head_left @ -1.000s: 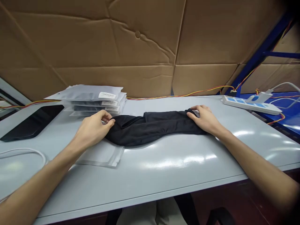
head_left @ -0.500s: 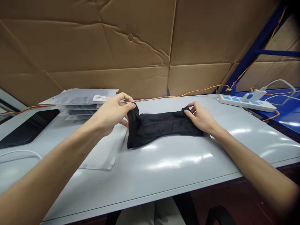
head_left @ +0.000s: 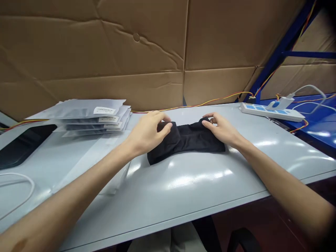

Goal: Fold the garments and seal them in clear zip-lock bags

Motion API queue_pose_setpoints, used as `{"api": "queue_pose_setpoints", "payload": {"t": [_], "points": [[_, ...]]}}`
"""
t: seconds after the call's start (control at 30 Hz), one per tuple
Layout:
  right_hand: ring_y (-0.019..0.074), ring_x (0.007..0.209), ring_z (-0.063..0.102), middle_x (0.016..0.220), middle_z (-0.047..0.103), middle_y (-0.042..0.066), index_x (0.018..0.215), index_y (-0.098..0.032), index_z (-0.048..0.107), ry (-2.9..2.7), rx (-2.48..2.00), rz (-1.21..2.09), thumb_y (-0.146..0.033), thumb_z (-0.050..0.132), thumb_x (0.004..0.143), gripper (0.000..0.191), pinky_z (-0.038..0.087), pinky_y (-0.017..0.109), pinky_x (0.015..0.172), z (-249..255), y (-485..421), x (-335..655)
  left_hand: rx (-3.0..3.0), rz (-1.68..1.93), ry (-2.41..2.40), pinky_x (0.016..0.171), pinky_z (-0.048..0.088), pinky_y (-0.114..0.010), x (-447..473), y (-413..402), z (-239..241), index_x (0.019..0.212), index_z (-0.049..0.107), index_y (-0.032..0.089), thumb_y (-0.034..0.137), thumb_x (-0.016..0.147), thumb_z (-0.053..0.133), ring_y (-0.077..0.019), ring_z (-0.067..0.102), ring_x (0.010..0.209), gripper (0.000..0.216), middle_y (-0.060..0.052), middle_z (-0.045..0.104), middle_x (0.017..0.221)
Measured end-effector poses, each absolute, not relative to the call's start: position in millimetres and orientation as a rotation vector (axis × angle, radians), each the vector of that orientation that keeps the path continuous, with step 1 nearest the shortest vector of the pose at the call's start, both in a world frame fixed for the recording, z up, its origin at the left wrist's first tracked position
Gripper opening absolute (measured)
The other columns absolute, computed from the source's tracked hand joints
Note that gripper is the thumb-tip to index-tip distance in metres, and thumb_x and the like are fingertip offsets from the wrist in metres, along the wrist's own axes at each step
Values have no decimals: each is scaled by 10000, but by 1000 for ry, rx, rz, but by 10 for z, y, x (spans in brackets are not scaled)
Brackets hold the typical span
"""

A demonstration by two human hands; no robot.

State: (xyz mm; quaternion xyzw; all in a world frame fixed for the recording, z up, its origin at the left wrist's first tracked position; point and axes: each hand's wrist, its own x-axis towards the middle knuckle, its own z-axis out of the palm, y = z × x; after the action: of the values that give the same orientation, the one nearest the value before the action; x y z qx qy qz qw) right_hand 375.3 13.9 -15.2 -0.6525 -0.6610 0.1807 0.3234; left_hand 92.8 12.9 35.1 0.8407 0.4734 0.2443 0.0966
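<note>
Left hand (head_left: pixel 148 134) and right hand (head_left: pixel 223 129) pinch ends of black cloth (head_left: pixel 189 140); table (head_left: pixel 183 190) edge lies well apart.

A black fabric piece (head_left: pixel 187 141), soft and doubled over on itself, lies flat across the middle of the grey bench (head_left: pixel 183 189).

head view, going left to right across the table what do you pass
dark tablet → stack of grey pouches → left hand → black cloth → right hand → power strip
</note>
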Motion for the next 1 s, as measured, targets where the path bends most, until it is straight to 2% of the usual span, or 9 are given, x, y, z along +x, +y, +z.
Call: {"api": "queue_pose_setpoints", "payload": {"t": [0.07,0.13,0.2,0.3,0.4,0.5,0.6,0.77,1.0], "points": [[286,1035,669,1112,711,86,1258,-259,612,-1711,-1680,529,-543,531,933,439,540,419,861,-150,139,3769,2672,550,1344,1139,423,-496,903,121,253,1278,646,215,510,952,497,-311,510,1362,465,-96,606,1434],[294,1038,684,1136,723,90,1269,-267,613,-1656,-1645,636,-556,554,921,456,565,422,842,-135,128,3776,2699,295,1307,1223,288,-541,900,126,132,1470,514,207,611,958,453,-340,350,1495,655,-119,423,1608],[294,1033,704,1135,739,88,1294,-272,600,-1577,-1613,786,-543,576,914,467,590,416,828,-113,114,3778,2672,114,1303,1259,165,-573,913,131,29,1555,412,204,655,978,366,-347,259,1541,734,-127,313,1665],[290,1057,716,1158,754,88,1325,-260,589,-1481,-1587,952,-498,606,907,481,611,402,845,-86,106,3789,2651,40,1326,1273,90,-568,934,128,-43,1590,354,205,671,995,277,-333,209,1559,760,-126,277,1678],[303,1113,704,1235,740,90,1323,-261,608,-1439,-1555,988,-491,651,881,500,615,405,872,-81,114,3817,2646,84,1300,1275,92,-564,926,122,-32,1587,358,195,666,1000,270,-332,222,1556,758,-130,292,1672],[310,1122,705,1216,750,72,1321,-277,613,-1367,-1496,1069,-490,695,852,521,621,420,876,-75,118,3842,2621,196,1233,1282,118,-536,849,116,33,1580,357,160,636,1014,287,-307,254,1548,742,-136,324,1659],[308,1111,708,1151,769,58,1344,-290,603,-1291,-1483,1152,-479,700,854,534,628,414,838,-49,110,3849,2580,311,1227,1267,226,-482,676,100,128,1554,388,146,619,1012,347,-283,314,1522,721,-129,378,1634],[302,1095,704,1114,776,42,1301,-315,644,-1237,-1488,1173,-461,692,866,462,622,377,754,-27,110,3867,2586,348,1306,1186,374,-482,276,73,203,1427,537,239,652,955,473,-302,460,1417,631,-81,530,1524],[248,1025,713,1119,772,33,1241,-297,677,-1185,-1492,1164,-407,718,844,413,602,299,713,38,73,3802,2612,281,1278,1175,387,-480,67,91,103,1423,541,232,665,908,548,-307,473,1401,673,-91,540,1508]]}}
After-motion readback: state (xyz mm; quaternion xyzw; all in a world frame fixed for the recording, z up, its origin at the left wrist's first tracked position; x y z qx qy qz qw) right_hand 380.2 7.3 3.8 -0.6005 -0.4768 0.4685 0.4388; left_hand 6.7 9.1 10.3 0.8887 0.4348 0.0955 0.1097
